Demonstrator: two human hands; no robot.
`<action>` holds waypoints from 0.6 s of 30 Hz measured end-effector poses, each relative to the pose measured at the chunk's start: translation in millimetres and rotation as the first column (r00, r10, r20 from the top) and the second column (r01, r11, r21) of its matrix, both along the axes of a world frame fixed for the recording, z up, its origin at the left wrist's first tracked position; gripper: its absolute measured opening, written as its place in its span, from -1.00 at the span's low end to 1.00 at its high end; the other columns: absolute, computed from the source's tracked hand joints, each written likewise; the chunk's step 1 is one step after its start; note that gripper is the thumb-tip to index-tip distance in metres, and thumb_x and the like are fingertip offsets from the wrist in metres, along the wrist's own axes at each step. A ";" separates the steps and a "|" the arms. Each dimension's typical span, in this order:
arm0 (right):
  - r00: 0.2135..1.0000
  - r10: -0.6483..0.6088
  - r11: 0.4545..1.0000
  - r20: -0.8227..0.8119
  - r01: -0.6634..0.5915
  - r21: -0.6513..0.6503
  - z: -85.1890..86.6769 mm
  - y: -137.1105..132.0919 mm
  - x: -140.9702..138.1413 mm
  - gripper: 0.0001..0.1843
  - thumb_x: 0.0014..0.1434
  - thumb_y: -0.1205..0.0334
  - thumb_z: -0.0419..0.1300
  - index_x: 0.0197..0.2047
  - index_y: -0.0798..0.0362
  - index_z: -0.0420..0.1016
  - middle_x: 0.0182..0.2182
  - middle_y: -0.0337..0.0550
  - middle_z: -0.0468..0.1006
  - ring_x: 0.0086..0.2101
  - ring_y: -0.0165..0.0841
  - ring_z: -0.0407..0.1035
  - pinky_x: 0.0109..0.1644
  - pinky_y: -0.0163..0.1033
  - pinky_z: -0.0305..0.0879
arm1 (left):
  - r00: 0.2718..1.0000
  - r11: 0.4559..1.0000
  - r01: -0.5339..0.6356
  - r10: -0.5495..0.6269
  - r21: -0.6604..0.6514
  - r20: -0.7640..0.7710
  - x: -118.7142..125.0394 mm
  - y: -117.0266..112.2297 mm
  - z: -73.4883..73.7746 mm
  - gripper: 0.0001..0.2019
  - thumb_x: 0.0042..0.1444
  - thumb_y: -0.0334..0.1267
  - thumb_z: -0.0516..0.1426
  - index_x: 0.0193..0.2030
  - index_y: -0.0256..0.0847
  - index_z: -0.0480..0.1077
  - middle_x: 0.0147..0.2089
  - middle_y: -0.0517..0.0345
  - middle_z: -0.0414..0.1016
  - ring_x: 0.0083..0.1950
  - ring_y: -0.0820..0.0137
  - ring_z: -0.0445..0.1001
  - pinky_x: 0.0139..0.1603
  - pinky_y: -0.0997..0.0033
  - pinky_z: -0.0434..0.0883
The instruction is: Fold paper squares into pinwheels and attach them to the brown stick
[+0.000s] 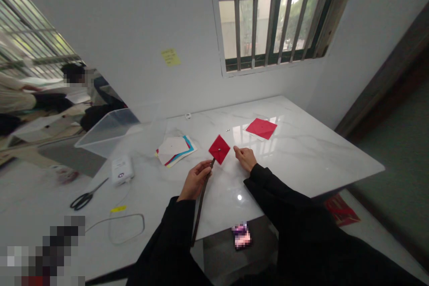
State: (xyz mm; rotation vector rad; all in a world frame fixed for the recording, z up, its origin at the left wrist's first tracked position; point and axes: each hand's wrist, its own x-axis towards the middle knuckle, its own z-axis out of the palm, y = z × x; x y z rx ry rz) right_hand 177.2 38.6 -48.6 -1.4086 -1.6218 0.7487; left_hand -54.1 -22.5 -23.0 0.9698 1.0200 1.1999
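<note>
My left hand point(195, 179) is closed around a dark brown stick point(200, 208), which slants down toward the table's front edge. At the stick's upper end sits a folded red paper pinwheel point(219, 149) with a small shiny pin at its middle. Just right of the pinwheel, my right hand point(245, 157) is closed, thumb against the curled fingers, apart from the paper. Whether it pinches anything small, I cannot make out. Farther back on the right lie red paper sheets point(262, 128) over a white one. To the left is a pile of coloured and white paper sheets point(172, 149).
On the left of the white marbled table point(321, 156) are black scissors point(83, 199), a white device point(122, 170) with a cable and a clear plastic bin point(107, 132). A tiny metal piece point(227, 130) lies mid-table. Other people sit at the far left.
</note>
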 end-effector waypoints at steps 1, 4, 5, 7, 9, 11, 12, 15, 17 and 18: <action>1.000 -0.001 1.000 -0.005 0.001 0.012 -0.4 0.2 -0.1 -0.29 0.36 -0.23 -0.15 -0.66 0.04 0.31 -0.65 -0.17 0.38 -0.53 -0.36 0.30 -0.33 -0.25 0.07 | 1.000 1.000 -0.003 0.003 0.002 0.000 0.3 -0.2 0.3 -0.59 -0.13 -0.24 0.44 -0.08 -0.22 0.60 -0.14 0.07 0.57 -0.24 0.46 0.45 -0.17 0.49 0.41; 1.000 -0.005 0.999 -0.024 0.006 0.052 -0.1 -0.2 -0.2 -0.36 0.36 -0.20 -0.11 -0.54 0.04 0.40 -0.60 -0.22 0.42 -0.51 -0.37 0.30 -0.32 -0.27 0.09 | 1.000 1.000 -0.017 0.017 -0.003 -0.001 1.2 -0.7 1.8 -0.59 -0.15 -0.24 0.45 -0.10 -0.23 0.61 -0.14 0.06 0.58 -0.24 0.45 0.46 -0.17 0.46 0.41; 0.999 -0.012 0.998 -0.038 0.014 0.055 0.2 -0.6 -0.2 -0.41 0.35 -0.19 -0.09 -0.47 0.03 0.45 -0.59 -0.24 0.42 -0.51 -0.37 0.30 -0.31 -0.28 0.10 | 1.000 1.000 -0.018 0.018 -0.005 -0.002 1.3 -0.9 2.2 -0.59 -0.15 -0.24 0.45 -0.10 -0.23 0.60 -0.13 0.05 0.58 -0.23 0.44 0.46 -0.16 0.45 0.41; 0.997 -0.023 0.999 -0.077 0.026 0.040 0.7 -1.4 -0.2 -0.49 0.35 -0.18 -0.06 -0.26 0.02 0.51 -0.60 -0.29 0.41 -0.53 -0.37 0.30 -0.32 -0.29 0.12 | 1.000 1.000 -0.012 0.012 -0.008 -0.004 1.4 -1.0 2.7 -0.59 -0.15 -0.24 0.45 -0.10 -0.22 0.60 -0.10 0.04 0.58 -0.22 0.43 0.47 -0.15 0.44 0.41; 0.992 -0.021 0.999 -0.120 0.024 0.023 0.3 -2.3 -0.2 -0.50 0.34 -0.18 -0.04 -0.02 0.02 0.50 -0.62 -0.34 0.38 -0.54 -0.35 0.31 -0.32 -0.29 0.15 | 1.000 1.000 -0.005 0.005 -0.008 -0.003 1.3 -0.9 2.5 -0.59 -0.14 -0.24 0.44 -0.09 -0.22 0.60 -0.09 0.04 0.58 -0.22 0.44 0.47 -0.14 0.45 0.41; 0.988 -0.016 0.999 -0.151 0.021 0.028 -0.3 -3.0 -0.1 -0.41 0.34 -0.18 -0.02 0.21 0.05 0.38 -0.62 -0.37 0.36 -0.52 -0.34 0.34 -0.30 -0.29 0.18 | 1.000 1.000 0.004 -0.004 -0.007 0.000 1.1 -0.6 1.9 -0.58 -0.13 -0.24 0.44 -0.08 -0.23 0.59 -0.08 0.04 0.58 -0.22 0.45 0.46 -0.14 0.47 0.40; 0.987 -0.013 0.999 -0.160 0.019 0.033 -0.5 -3.3 0.1 -0.36 0.34 -0.18 -0.02 0.30 0.06 0.30 -0.62 -0.38 0.36 -0.51 -0.33 0.35 -0.29 -0.29 0.19 | 1.000 1.000 0.006 -0.006 -0.008 0.003 1.0 -0.5 1.6 -0.58 -0.13 -0.24 0.44 -0.07 -0.23 0.59 -0.08 0.04 0.58 -0.21 0.45 0.46 -0.14 0.48 0.40; 0.988 0.001 0.999 -0.154 0.004 0.035 0.4 -4.0 0.5 -0.31 0.35 -0.19 -0.02 0.37 0.06 0.24 -0.61 -0.37 0.37 -0.49 -0.33 0.36 -0.28 -0.29 0.21 | 1.000 1.000 0.003 -0.002 -0.009 0.003 1.2 -0.5 1.3 -0.58 -0.13 -0.24 0.44 -0.07 -0.23 0.59 -0.08 0.04 0.58 -0.20 0.44 0.47 -0.14 0.48 0.40; 0.993 0.032 0.999 -0.117 -0.030 0.023 2.2 -4.1 0.7 -0.37 0.35 -0.20 -0.03 0.25 0.05 0.42 -0.59 -0.32 0.41 -0.47 -0.34 0.37 -0.27 -0.29 0.21 | 1.000 1.000 -0.006 0.006 -0.007 0.002 1.6 -1.0 2.1 -0.58 -0.13 -0.24 0.44 -0.07 -0.23 0.59 -0.09 0.05 0.59 -0.20 0.44 0.47 -0.14 0.47 0.40; 0.994 0.067 0.998 -0.086 -0.066 0.011 3.1 -4.2 0.8 -0.39 0.35 -0.22 -0.03 0.12 0.05 0.54 -0.59 -0.29 0.42 -0.47 -0.34 0.37 -0.26 -0.29 0.21 | 1.000 1.000 -0.010 0.010 -0.004 0.002 1.9 -1.3 2.7 -0.58 -0.13 -0.24 0.44 -0.08 -0.23 0.59 -0.10 0.05 0.59 -0.20 0.43 0.47 -0.14 0.47 0.40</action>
